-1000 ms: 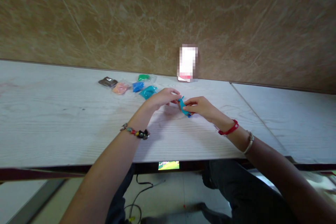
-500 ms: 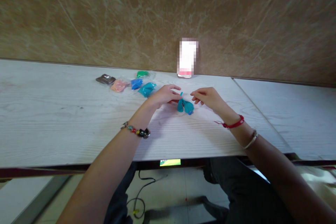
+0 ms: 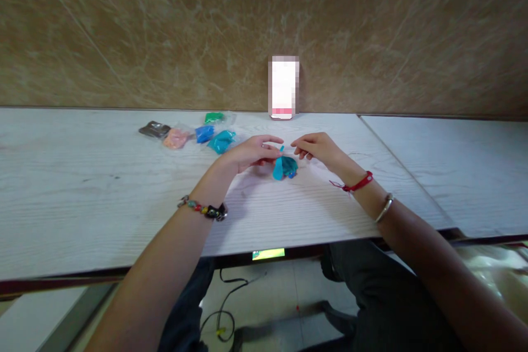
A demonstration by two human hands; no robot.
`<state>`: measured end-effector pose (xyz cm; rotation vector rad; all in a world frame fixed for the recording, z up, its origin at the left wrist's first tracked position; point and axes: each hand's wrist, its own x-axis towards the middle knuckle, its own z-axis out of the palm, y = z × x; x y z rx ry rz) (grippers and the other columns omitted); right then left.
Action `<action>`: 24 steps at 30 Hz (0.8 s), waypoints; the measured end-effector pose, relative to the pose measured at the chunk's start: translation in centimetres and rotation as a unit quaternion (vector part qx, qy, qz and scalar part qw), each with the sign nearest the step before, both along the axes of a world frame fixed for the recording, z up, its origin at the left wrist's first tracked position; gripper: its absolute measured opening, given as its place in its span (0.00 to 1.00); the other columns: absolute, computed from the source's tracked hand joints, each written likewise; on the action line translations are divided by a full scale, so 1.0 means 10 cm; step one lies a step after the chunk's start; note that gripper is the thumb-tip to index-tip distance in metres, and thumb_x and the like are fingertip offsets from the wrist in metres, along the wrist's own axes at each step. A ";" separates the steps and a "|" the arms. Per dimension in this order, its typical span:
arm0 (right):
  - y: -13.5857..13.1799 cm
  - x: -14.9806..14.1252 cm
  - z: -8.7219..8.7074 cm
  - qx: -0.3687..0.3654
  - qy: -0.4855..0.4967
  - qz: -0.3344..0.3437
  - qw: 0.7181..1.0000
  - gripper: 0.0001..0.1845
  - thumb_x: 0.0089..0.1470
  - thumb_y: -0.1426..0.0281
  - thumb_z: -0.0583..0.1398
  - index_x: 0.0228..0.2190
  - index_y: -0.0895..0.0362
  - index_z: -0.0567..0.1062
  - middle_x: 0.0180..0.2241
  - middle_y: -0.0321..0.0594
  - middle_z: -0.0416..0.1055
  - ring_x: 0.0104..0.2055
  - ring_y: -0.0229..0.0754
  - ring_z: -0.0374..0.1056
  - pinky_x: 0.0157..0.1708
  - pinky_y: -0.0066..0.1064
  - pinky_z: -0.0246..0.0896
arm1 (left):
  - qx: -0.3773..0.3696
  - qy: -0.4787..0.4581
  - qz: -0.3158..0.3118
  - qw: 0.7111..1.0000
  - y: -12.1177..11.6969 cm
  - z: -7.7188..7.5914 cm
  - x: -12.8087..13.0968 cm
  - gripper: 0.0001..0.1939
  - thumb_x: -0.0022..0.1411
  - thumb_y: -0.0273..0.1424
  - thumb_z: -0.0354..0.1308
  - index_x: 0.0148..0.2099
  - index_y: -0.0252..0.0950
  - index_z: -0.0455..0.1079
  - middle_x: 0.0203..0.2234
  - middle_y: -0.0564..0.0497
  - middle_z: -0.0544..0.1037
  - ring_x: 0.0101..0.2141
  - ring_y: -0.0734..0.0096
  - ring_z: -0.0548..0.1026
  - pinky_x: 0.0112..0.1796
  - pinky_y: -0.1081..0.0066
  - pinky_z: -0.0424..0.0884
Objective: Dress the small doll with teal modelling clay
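Teal clay (image 3: 285, 166) is over the white table (image 3: 111, 203), its upper left touching the left hand's (image 3: 252, 152) fingertips; those fingers bend partway, their grip too hidden to tell; the right hand's (image 3: 320, 148) loosely curled, slightly parted, empty fingers hover just beside it.

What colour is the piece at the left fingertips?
The piece is teal, partly blue; head view.
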<state>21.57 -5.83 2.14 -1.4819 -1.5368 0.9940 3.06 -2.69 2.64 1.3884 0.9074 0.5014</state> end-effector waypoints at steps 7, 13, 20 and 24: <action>0.09 -0.05 -0.07 -0.002 -0.050 0.085 0.995 0.06 0.46 0.71 0.60 0.26 0.60 0.76 0.19 0.34 0.68 0.21 0.30 0.62 0.19 0.22 0.53 | 0.016 0.011 0.024 1.000 0.02 -0.10 0.06 0.14 0.55 0.21 0.57 0.46 0.33 0.66 0.22 0.56 0.68 0.17 0.85 0.63 0.19 0.78 0.52; 0.17 -0.12 0.04 0.003 -0.083 0.088 0.993 0.04 0.44 0.74 0.60 0.23 0.61 0.76 0.18 0.35 0.68 0.22 0.30 0.61 0.22 0.24 0.54 | 0.040 0.030 0.041 0.998 0.05 -0.11 0.05 0.16 0.54 0.22 0.58 0.47 0.33 0.65 0.24 0.55 0.70 0.19 0.83 0.64 0.20 0.78 0.54; 0.23 -0.17 0.04 -0.006 -0.099 0.107 0.989 0.07 0.46 0.73 0.59 0.20 0.62 0.74 0.16 0.33 0.65 0.19 0.29 0.58 0.20 0.24 0.51 | 0.056 0.036 0.045 0.997 0.05 -0.13 0.05 0.18 0.55 0.22 0.58 0.49 0.32 0.65 0.22 0.56 0.68 0.19 0.83 0.63 0.21 0.77 0.54; 0.26 -0.17 -0.02 0.005 -0.073 0.121 0.990 0.07 0.45 0.71 0.59 0.20 0.61 0.74 0.16 0.31 0.63 0.19 0.28 0.56 0.19 0.23 0.50 | 0.058 0.058 0.052 0.995 0.03 -0.11 0.07 0.17 0.55 0.23 0.58 0.48 0.32 0.66 0.22 0.55 0.70 0.19 0.83 0.64 0.22 0.77 0.54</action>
